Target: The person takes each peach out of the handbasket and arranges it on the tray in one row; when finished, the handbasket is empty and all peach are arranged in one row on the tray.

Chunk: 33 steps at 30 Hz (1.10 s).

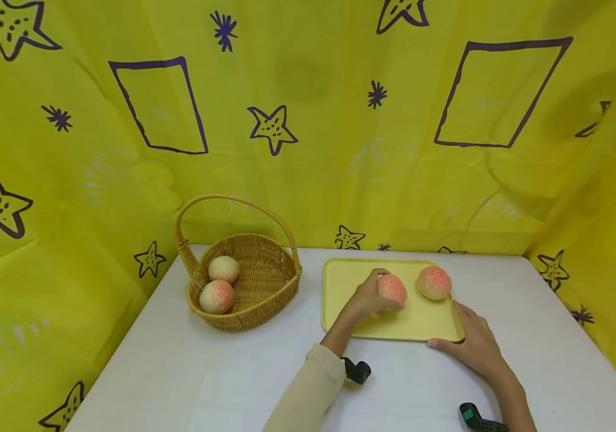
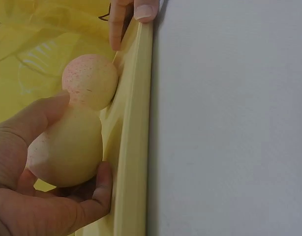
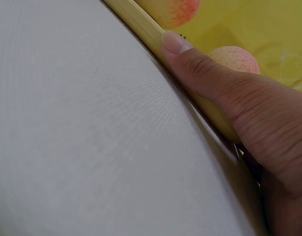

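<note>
My left hand [image 1: 368, 298] curls around a pink-and-cream peach [image 1: 393, 289] over the yellow tray [image 1: 346, 282]. In the left wrist view, thumb and fingers hold that peach [image 2: 67, 150] from opposite sides, close to the tray's surface. A second peach [image 1: 434, 283] sits toward the tray's back right, just beyond the held one. At the front right corner, my right hand [image 1: 475, 342] grips the tray, its thumb on the front rim and fingers along the right side. The right wrist view shows that thumb [image 3: 197, 69] against the rim; the other fingers are mostly hidden there.
A wicker basket [image 1: 265, 317] with a tall arched handle stands left of the tray on the white table [image 1: 205, 378]. Inside its left part lie a paler peach [image 1: 224, 269] and a pinker one [image 1: 217, 297]. Yellow patterned cloth [image 1: 319, 180] hangs behind and at both sides.
</note>
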Motion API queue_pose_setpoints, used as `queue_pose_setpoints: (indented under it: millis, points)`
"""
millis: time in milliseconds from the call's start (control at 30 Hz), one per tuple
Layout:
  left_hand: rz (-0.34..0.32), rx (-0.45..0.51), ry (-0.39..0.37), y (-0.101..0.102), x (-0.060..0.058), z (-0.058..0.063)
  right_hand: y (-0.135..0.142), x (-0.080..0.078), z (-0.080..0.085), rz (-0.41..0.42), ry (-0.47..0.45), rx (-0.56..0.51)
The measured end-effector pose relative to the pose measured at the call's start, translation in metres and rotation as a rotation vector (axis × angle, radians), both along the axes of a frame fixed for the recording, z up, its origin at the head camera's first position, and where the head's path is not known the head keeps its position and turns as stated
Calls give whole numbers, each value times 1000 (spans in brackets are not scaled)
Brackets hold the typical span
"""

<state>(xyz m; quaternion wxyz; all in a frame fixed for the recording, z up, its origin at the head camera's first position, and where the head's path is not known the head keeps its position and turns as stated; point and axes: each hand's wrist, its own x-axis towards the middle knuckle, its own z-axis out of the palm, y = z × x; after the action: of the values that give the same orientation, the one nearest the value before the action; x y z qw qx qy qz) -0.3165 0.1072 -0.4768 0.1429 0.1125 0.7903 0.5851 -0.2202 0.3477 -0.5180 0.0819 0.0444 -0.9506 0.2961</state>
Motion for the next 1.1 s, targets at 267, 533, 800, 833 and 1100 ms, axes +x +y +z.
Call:
queue_pose_setpoints:
  millis: [267,533,800,833,1100]
  points:
    - [23,-59,65,27,-10,0,5,3,3,-17,11,5]
    - [40,-155,94,44,-16,3,6,0,5,-19,3,6]
    - [32,-165,72,45,-19,4,3,0,1,-21,-17,1]
    - [26,-172,76,45,-20,5,3,0,1,-21,-19,0]
    - [3,-199,114,42,-24,7,0,0,-1,-22,-29,0]
